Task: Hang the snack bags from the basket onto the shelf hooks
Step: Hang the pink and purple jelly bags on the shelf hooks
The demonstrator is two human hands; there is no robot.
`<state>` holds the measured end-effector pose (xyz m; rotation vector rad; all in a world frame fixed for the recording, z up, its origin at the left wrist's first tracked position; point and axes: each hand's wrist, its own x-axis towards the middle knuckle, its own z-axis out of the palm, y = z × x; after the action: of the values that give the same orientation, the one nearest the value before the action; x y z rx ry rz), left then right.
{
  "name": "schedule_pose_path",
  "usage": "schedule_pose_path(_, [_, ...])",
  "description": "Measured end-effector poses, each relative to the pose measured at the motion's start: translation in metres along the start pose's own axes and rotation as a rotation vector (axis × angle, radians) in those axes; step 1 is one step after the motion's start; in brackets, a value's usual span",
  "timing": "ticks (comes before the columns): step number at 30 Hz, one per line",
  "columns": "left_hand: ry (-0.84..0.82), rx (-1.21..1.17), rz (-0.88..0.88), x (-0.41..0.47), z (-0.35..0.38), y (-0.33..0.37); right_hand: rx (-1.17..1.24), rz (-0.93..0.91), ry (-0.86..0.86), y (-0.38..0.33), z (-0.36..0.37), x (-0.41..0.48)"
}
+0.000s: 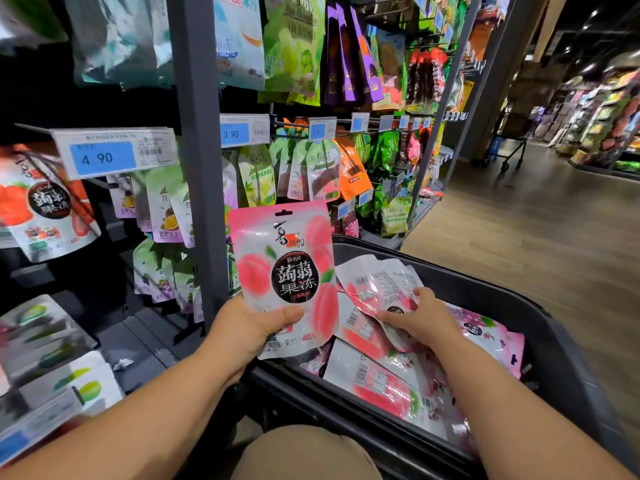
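Left hand [256,329]: raised in front of the grey shelf upright [197,133]. Thumb across the front and fingers behind, it grips the lower edge of a pink peach bag [284,268].
- Bag upright, front facing the camera, hang hole at the top.
- Print reads "jǔ ruò" over "蒟蒻果冻" in a dark circle, with "40" near the bottom edge. Brand script above it is not legible.

Right hand [422,315]: lower and to the right, inside the dark basket [491,289], palm down on a barcode-side-up bag [374,285].
- Thumb stretched left, fingers bent over the bag's far part.
- Cannot tell whether it grips or only rests.
- Hands are apart.

Basket, near right: more pink bags lie flat in a heap, mostly backs up with barcodes showing.

Shelf, left and far:
- Price tag "4 90" [102,157] above a red bag [48,206], which also reads "蒟蒻果冻".
- Price tag "3 90" [235,134] just right of the upright.
- Green bags marked "梅冻" [323,168] hang from the hooks [289,126].
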<state>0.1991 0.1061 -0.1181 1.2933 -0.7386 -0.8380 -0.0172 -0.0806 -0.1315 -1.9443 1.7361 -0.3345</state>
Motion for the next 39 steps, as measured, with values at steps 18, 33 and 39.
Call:
schedule_pose_path(18, [0.039,-0.014,0.040,-0.005,-0.007,-0.008,0.796,-0.200,-0.089,-0.003,-0.020,-0.016])
schedule_pose_path(33, [0.131,0.007,0.055,-0.007,-0.030,-0.004,0.678,-0.448,0.051,-0.025,-0.016,-0.040])
schedule_pose_path(39, [0.125,0.017,0.058,-0.010,-0.028,-0.002,0.333,-0.683,0.538,-0.024,-0.007,-0.036])
